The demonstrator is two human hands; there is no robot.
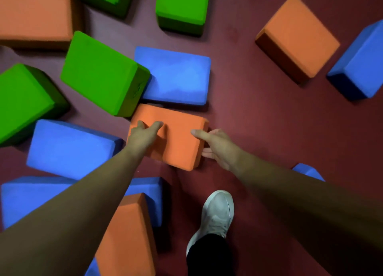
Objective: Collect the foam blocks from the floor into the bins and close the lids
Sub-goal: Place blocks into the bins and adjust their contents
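Orange block [176, 143] gripped between left hand [143, 137] and right hand [217, 149], blue block [176, 76] just behind, green block [101, 72] near its corner

1. A dark red, matte, smooth floor [259, 114] fills the whole view. It looks paler and more purplish toward the upper left and deepens to a dull brownish red at the lower right. Soft shadows lie across it.
2. A white lace-up sports shoe [217, 215] stands flat on the floor at the bottom centre. Its rounded toe points up the frame and leans slightly right. The laces are blurred, and a thin dark line runs along its right side.
3. A black trouser leg [207, 257] covers the shoe's heel and runs down to the bottom edge.
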